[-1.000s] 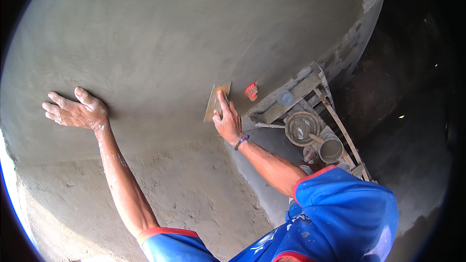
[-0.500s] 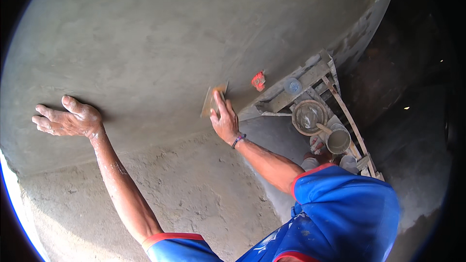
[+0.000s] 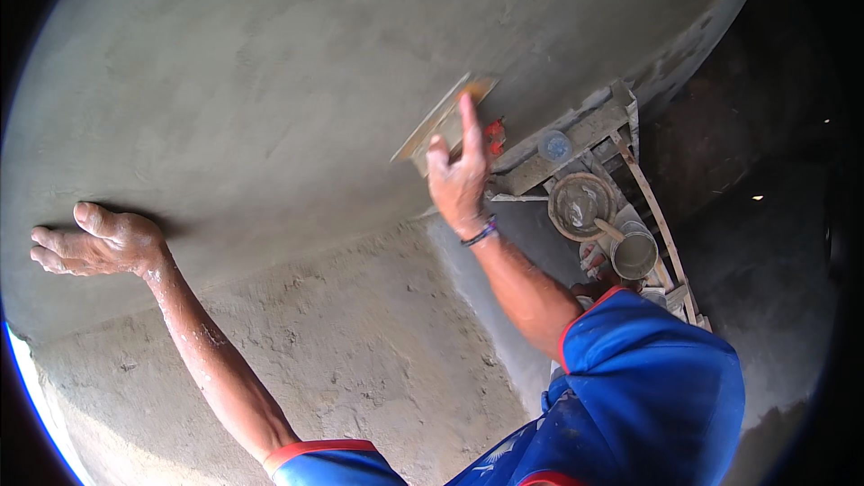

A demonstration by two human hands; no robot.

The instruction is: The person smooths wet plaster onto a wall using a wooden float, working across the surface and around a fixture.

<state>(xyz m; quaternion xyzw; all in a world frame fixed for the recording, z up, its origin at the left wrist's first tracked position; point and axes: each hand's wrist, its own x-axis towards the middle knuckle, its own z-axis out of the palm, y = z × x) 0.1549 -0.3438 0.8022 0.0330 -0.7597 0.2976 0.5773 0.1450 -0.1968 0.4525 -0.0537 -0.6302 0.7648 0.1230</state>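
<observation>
A smooth grey plastered wall (image 3: pixel 270 81) fills the upper view. My left hand (image 3: pixel 108 241), dusted with plaster, rests against its lower left part with the fingers apart and nothing in them. My right hand (image 3: pixel 461 175) grips a flat rectangular plastering trowel (image 3: pixel 428 133) with a yellowish handle and holds it tilted at the wall; its forefinger stretches along the tool. I cannot tell whether the whole blade touches the plaster. Right beside that hand, a red piece (image 3: pixel 494 137) set in the wall is partly hidden behind it.
On the right, a wooden scaffold (image 3: pixel 650 202) carries a round pan (image 3: pixel 556 207) of wet mortar, a bucket (image 3: pixel 635 256) of grey mix and a small bluish round container (image 3: pixel 554 146). A wooden handle lies between pan and bucket. Rougher wall (image 3: pixel 360 333) lies below the smooth plaster.
My right hand has swept the trowel up and to the right, partly covering the red piece. My left hand appears slightly farther left and lower as the view shifts.
</observation>
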